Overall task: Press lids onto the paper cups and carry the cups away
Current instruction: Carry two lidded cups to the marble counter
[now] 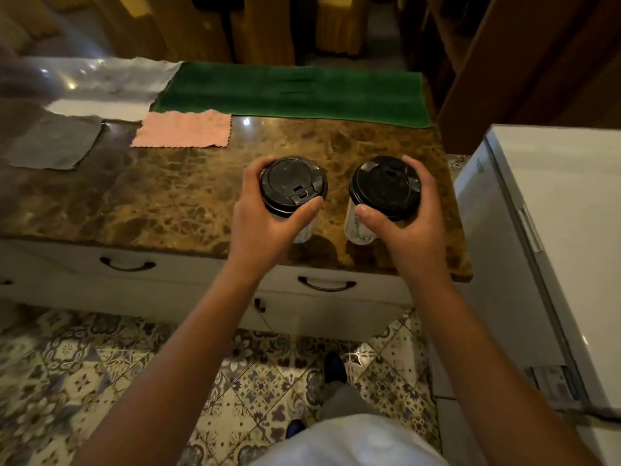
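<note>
- Gripping one cup each, the hands are at the near right part of the table (188, 193).
- Left hand (265, 223): wrapped around the left cup (304, 232), thumb at the near rim of its lid (293, 185), fingers curled round the far side.
- Right hand (408, 223): wrapped around the right cup (356, 230), thumb at the near rim of its lid (384, 186), fingers round the far right side.
- Both lids are black and sit on top of the cups; whether they are fully seated cannot be told.
- The cups stand upright, side by side with a gap between them. Whether their bases touch the table cannot be told.
- Beyond the left hand and to its left lies a pink cloth (183, 129), flat on the table.
- Beyond both hands, at the far edge, lies a green towel (292, 92).
- Far to the left of the left hand lie a grey cloth (53, 142) and a clear plastic sheet (97, 82).
- Right of the right hand stands a white appliance (554, 213), just beside the table.
- Below the hands, the table front carries drawers with dark handles (326, 284).
- The patterned floor (84, 358) shows beneath the forearms.
</note>
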Action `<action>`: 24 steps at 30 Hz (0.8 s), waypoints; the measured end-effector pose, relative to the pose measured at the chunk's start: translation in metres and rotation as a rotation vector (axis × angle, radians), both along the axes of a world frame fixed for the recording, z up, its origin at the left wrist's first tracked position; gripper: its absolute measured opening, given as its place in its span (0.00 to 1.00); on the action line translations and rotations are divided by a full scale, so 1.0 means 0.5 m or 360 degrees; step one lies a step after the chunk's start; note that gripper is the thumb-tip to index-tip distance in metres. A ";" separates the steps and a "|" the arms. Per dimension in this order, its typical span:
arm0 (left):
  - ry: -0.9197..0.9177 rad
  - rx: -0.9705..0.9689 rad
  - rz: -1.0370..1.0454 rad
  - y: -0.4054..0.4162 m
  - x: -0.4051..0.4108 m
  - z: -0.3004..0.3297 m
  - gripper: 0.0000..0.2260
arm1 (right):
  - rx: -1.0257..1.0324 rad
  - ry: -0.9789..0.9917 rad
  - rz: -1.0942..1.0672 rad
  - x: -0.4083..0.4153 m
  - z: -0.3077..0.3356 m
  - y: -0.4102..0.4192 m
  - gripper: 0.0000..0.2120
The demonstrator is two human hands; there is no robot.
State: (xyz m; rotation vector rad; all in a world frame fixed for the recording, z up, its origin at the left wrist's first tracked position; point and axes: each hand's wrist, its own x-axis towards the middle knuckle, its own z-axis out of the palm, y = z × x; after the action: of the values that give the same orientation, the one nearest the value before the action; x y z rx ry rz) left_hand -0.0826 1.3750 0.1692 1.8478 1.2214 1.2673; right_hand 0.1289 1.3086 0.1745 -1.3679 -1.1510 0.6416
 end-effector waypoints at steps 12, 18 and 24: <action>-0.0023 -0.0116 0.0214 0.320 0.107 0.013 0.36 | -0.0002 -0.0041 0.0132 0.134 0.004 0.361 0.44; 0.0042 -0.0133 0.0294 0.406 0.133 -0.004 0.39 | -0.0066 -0.0071 0.0140 0.149 -0.016 0.448 0.45; 0.0063 -0.0202 0.0296 0.432 0.139 -0.032 0.41 | -0.0099 -0.0128 0.0151 0.149 -0.050 0.474 0.45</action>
State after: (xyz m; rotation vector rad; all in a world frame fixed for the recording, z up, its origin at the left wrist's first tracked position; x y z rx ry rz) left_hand -0.0133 1.5909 0.1533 1.7078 1.4893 1.2237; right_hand 0.2036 1.5454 0.1496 -1.4090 -1.2758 0.7010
